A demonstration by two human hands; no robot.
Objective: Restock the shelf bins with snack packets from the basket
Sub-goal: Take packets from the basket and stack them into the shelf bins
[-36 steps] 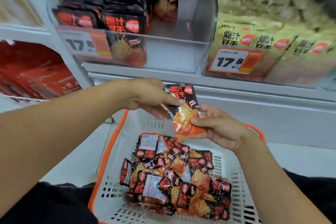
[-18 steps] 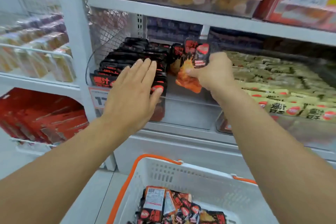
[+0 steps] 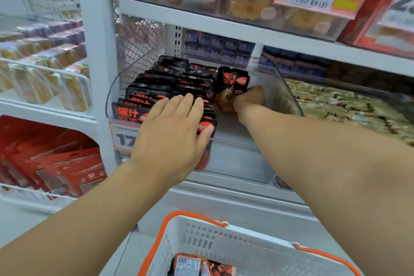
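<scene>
Black-and-orange snack packets [image 3: 170,89] stand in a tight row along the left side of the clear shelf bin [image 3: 289,94]. In the head view, the left hand [image 3: 172,132] lies flat on top of that row near the bin's front edge, fingers [image 3: 188,105] straight and close together, thumb against the front packet at the row's right end; it grips nothing. Half a second ago the same hand was hovering just above the row, so it has since settled to steady the stack.

The right hand [image 3: 249,96] has pushed deeper into the bin, toward its rear, and lower. Its fingers are clamped on the lower part of one upright packet [image 3: 233,83], which now stands beside the right end of the row in the open right half of the bin, no longer lifted in front of it. My reading is that placement is nearly done and only the release remains.

At the bottom edge, the white basket [image 3: 224,237] with orange rim holds more packets [image 3: 201,264], so restocking is far from finished.
</scene>
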